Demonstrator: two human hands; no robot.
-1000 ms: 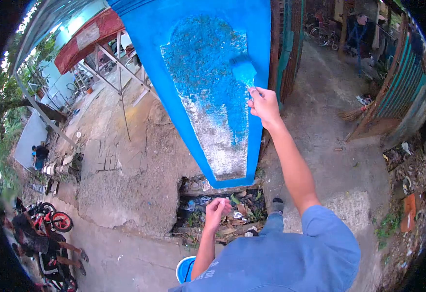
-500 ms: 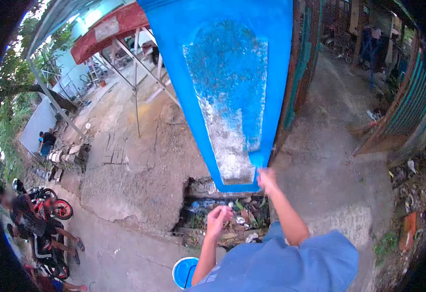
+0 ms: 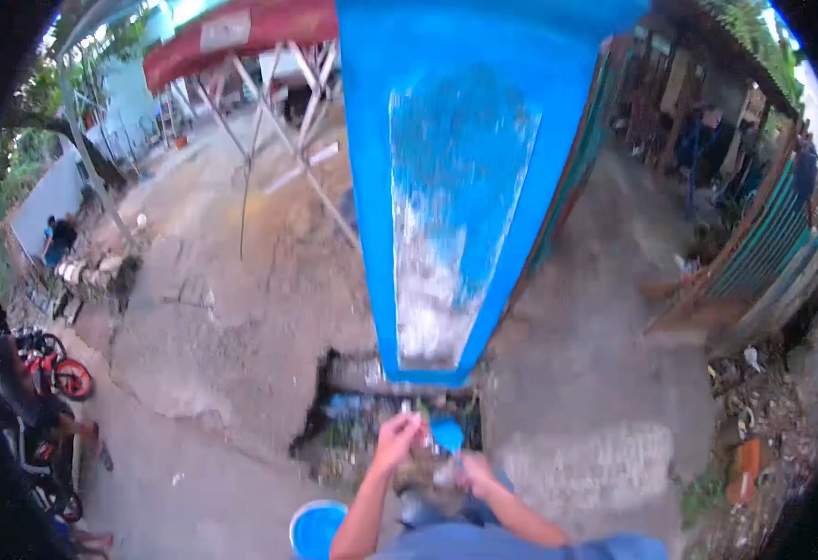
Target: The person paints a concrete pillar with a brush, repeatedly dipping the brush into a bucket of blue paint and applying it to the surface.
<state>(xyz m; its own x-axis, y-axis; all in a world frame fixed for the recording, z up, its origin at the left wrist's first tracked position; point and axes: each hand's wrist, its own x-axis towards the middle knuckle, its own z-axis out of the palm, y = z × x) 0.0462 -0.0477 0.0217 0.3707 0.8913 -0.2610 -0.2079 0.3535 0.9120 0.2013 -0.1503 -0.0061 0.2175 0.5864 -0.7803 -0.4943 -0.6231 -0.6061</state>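
Blue paint coats the brush head of the paintbrush [image 3: 446, 434], and my right hand [image 3: 472, 474] is closed round its handle. Close by on the left, my left hand [image 3: 398, 439] is closed in a pinch; a small pale thing shows at its fingertips, too blurred to name. Both hands are below the foot of a blue pillar [image 3: 372, 280], apart from it. Its recessed panel [image 3: 428, 317] has patchy blue above and bare whitish surface lower left. A white-rimmed bucket [image 3: 294, 534] of blue paint stands left of my left forearm.
A broken-edged drain opening [image 3: 334, 434] with litter lies beneath my hands. Motorcycles [image 3: 68, 378] and people are at the left edge. A red canopy [image 3: 241, 42] on poles stands behind left, a slatted green fence [image 3: 764, 252] at right, and an orange block [image 3: 745, 469] lower right.
My right hand has brought the brush down from the pillar's lower right edge to beside my left hand. The view has shifted, with the pillar now more upright.
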